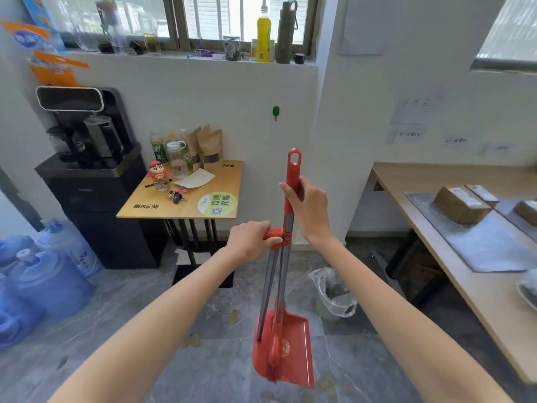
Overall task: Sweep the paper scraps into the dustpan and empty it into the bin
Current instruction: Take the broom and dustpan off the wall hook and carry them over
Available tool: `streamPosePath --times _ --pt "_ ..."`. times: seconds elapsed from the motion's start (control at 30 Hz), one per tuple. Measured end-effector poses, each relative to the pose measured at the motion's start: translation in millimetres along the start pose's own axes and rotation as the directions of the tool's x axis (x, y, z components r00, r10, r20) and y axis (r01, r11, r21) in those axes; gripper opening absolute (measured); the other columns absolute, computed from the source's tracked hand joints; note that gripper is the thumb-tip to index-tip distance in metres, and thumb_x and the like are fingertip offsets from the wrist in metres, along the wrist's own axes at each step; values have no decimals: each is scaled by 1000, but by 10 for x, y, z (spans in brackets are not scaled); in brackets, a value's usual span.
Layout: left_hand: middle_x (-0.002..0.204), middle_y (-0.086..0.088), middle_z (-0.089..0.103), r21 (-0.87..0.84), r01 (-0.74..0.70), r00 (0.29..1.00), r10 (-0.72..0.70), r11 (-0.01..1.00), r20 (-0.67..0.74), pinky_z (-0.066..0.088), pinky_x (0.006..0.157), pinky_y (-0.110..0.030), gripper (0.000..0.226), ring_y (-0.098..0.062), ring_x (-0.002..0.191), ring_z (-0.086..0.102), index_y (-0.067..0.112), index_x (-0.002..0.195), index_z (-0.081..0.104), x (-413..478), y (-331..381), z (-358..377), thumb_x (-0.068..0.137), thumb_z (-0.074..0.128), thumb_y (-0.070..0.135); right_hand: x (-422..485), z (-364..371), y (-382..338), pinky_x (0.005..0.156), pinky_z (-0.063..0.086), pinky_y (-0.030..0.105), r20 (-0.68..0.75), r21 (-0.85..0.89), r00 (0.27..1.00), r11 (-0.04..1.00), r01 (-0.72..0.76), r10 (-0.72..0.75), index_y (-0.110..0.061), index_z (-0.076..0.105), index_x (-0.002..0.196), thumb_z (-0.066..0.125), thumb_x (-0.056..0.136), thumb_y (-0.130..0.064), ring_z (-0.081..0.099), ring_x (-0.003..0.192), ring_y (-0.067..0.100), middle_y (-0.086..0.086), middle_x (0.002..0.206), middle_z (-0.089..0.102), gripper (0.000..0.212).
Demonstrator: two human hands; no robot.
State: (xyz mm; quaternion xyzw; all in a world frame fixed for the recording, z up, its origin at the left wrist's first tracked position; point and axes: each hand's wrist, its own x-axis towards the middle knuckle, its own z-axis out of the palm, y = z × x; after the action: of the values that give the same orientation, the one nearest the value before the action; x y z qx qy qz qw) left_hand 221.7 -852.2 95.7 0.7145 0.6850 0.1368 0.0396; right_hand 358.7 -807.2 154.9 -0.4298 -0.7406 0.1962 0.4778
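Above the grey floor (139, 321), the broom (293, 175) and dustpan (293, 338) hang together, the bristles nested inside the pan. The left hand (250, 242) is clenched round the dustpan's red grip, and the right hand (309, 207) grasps the broom's red handle higher up. The paper scraps (232, 317) lie loose on the tiles, at least 3 brown pieces scattered around and beneath the pan. The bin (334, 298), lined with a thin clear bag, stands near on the right, beside the desk (436, 181).

The 2 tools look clipped at the shafts, so a hard tug to part them could swing the pan and fan the light scraps away. A pan lip set down tilted would likely let paper slide underneath. Brisk strokes may flick pieces towards the desk legs. Tipping too quickly at the bin could catch the slack liner and spill the load.
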Motion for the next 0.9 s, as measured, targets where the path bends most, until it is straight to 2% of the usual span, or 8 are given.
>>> streamPosePath --times 0.23,0.33,0.5,0.63,0.73,0.8,0.9 --pt "81 2 66 -53 0 998 -3 999 -60 40 62 -31 39 -19 72 62 20 83 53 -853 170 -35 88 49 58 -736 -189 -402 61 46 10 -33 -1 999 1000 -31 31 -4 60 95 57 91 -37 58 63 13 -1 76 59 33" --pt "78 4 64 -38 -2 998 -1 999 -67 38 61 -30 39 -17 69 60 21 82 52 -1156 267 -76 88 50 59 -991 -302 -539 64 52 17 -33 4 999 999 -31 32 -4 60 95 57 91 -37 62 66 17 0 77 61 33" --pt "74 6 61 -8 23 996 -24 1000 -80 41 60 -31 43 -17 67 58 20 83 54 -1620 478 -75 87 48 62 -1403 -561 -704 61 48 11 -5 12 999 999 -31 32 -4 60 95 57 92 -36 62 65 16 1 76 61 32" --pt "76 2 64 -15 46 995 -47 999 -86 51 67 -36 44 -20 70 63 18 82 55 -2050 706 -10 87 50 61 -1799 -771 -770 68 57 26 35 86 998 995 -55 53 -9 57 95 56 93 -36 64 70 22 3 78 62 27" --pt "72 4 58 -9 83 992 -84 996 -94 47 68 -35 40 -20 68 62 20 79 50 -2403 927 62 87 51 59 -2105 -929 -813 73 58 34 191 200 972 964 -174 136 -16 52 93 56 92 -37 65 75 26 11 81 63 21" --pt "71 4 57 7 107 989 -106 994 -103 45 65 -32 40 -19 66 60 20 79 49 -2623 1073 94 87 51 59 -2289 -1035 -854 73 55 32 301 276 934 920 -277 191 -15 53 87 59 91 -37 61 66 19 8 73 61 23" --pt "75 1 62 39 99 991 -95 994 -99 44 62 -30 43 -18 65 59 17 83 55 -2912 1256 106 87 51 60 -2501 -1164 -968 62 49 28 348 400 880 797 -452 325 -15 51 69 61 89 -33 50 51 10 0 58 51 29"
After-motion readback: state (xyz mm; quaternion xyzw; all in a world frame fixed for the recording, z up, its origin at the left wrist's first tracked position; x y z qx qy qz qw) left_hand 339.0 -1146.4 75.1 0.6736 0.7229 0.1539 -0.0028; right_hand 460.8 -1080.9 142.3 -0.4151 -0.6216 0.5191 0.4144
